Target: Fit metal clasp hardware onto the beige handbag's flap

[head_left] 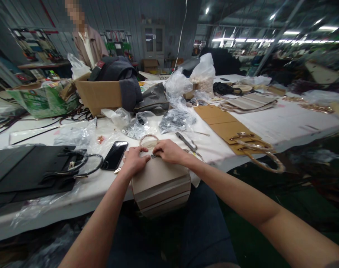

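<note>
A beige bag piece (pixel 161 178) lies at the table's front edge, its lower part hanging over my lap. A wrapped handle (pixel 148 137) loops up behind my hands. My left hand (pixel 136 160) rests on the upper left of the piece, thumb and fingers apart. My right hand (pixel 166 150) is on its upper right, with fingertips pinched at a small dark metal part (pixel 153 156); whether they grip it is hard to make out. To the left of my left hand lies a black phone (pixel 114 155). A grey cutter-like tool (pixel 186 141) sits right of my right hand.
Black bag pieces with handles (pixel 32 167) lie at the left. Tan pieces with wrapped handles (pixel 228 126) are on the right. Behind are plastic bags (pixel 176 119) and a cardboard box (pixel 99 95) of dark cloth. A person (pixel 90 44) stands beyond the table.
</note>
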`<state>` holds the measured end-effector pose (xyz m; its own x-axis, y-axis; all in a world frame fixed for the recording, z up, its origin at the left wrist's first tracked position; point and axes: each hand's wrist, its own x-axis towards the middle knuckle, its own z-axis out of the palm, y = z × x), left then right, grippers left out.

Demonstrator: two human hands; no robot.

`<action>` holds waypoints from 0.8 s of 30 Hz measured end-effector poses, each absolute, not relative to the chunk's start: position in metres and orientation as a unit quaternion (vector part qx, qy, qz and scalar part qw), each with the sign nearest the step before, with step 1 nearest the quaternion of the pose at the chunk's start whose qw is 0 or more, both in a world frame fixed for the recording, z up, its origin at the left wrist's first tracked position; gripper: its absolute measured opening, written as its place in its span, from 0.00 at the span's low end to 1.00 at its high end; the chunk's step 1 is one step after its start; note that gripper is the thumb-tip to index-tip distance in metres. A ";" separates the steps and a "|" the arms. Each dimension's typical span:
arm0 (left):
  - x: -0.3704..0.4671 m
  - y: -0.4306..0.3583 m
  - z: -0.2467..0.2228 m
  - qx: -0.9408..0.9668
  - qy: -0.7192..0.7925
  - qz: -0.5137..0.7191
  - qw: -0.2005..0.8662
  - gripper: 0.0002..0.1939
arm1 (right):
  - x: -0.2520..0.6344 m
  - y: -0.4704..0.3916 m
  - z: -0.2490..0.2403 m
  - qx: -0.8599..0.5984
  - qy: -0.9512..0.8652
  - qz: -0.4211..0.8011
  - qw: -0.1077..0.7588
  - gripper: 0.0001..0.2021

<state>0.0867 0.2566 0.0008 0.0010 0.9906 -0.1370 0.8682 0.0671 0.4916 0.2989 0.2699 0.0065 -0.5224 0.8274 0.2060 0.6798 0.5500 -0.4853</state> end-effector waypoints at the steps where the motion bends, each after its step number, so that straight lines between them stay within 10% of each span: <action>1: 0.087 0.256 0.002 0.669 0.695 0.132 0.227 0.20 | 0.300 0.270 0.005 -0.433 -0.857 0.177 0.215 0.12; 24: 0.090 0.254 0.008 0.668 0.696 0.124 0.232 0.21 | 0.300 0.284 0.009 -0.452 -0.815 0.307 0.192 0.07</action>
<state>0.0898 0.2536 0.0077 0.0012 0.9876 -0.1569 0.8726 0.0756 0.4826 0.2999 0.2841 0.0086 -0.5175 0.8550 0.0353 0.6186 0.4023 -0.6750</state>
